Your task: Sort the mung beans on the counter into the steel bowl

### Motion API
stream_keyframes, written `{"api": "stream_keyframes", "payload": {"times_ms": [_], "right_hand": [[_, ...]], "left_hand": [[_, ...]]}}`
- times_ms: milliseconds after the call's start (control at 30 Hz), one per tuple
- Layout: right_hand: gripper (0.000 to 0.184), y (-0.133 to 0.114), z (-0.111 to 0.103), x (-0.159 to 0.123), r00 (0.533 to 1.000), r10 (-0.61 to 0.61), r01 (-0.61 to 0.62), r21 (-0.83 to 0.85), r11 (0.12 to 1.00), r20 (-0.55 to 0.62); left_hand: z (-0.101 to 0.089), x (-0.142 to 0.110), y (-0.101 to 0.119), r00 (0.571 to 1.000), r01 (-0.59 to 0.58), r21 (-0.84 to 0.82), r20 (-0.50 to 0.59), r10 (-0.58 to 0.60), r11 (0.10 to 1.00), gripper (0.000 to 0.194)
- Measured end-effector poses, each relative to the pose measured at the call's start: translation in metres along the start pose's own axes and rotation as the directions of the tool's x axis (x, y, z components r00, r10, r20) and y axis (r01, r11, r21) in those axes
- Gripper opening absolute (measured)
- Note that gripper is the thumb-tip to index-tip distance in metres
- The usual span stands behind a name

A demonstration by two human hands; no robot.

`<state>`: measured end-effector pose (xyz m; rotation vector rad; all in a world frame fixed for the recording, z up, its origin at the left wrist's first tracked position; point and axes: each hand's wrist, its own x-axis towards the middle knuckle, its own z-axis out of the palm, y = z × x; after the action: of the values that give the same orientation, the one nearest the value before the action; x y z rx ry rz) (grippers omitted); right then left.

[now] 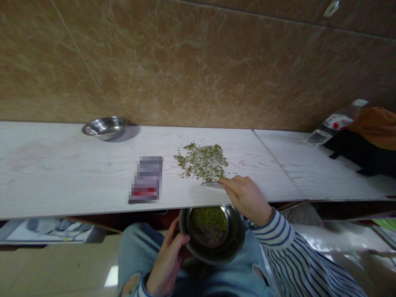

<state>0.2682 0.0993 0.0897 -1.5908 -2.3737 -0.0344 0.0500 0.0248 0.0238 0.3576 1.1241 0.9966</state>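
Note:
Small green beans, like mung beans, lie scattered on the white table. My right hand grips a slim metal utensil with a tapered end, at the near edge of the beans; whether it is a spoon or a knife I cannot tell. Below the table edge, over my lap, a steel bowl is tilted toward the table, with green beans inside. My left hand holds the bowl by its left side, the thumb on the rim and the other fingers partly hidden.
Another steel bowl stands at the back left by the wall. A blurred-out flat phone-like object lies left of the beans. On the right are a plastic bottle and a dark and brown bag. Shelf contents show under the table.

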Motion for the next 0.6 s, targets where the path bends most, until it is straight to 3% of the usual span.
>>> {"api": "stream_keyframes", "payload": {"times_ms": [333,600], "right_hand": [[0.029,0.014,0.006,0.041,0.997,0.069,-0.069,-0.015,0.998,0.017],[0.027,0.027,0.001,0.045,0.988,0.12,-0.12,0.006,0.993,-0.102]], "left_hand": [[0.003,0.009,-0.001,0.997,0.029,-0.012,-0.066,-0.03,1.0,0.056],[0.003,0.015,-0.005,0.997,0.05,-0.001,-0.065,-0.05,0.999,0.06]]}}
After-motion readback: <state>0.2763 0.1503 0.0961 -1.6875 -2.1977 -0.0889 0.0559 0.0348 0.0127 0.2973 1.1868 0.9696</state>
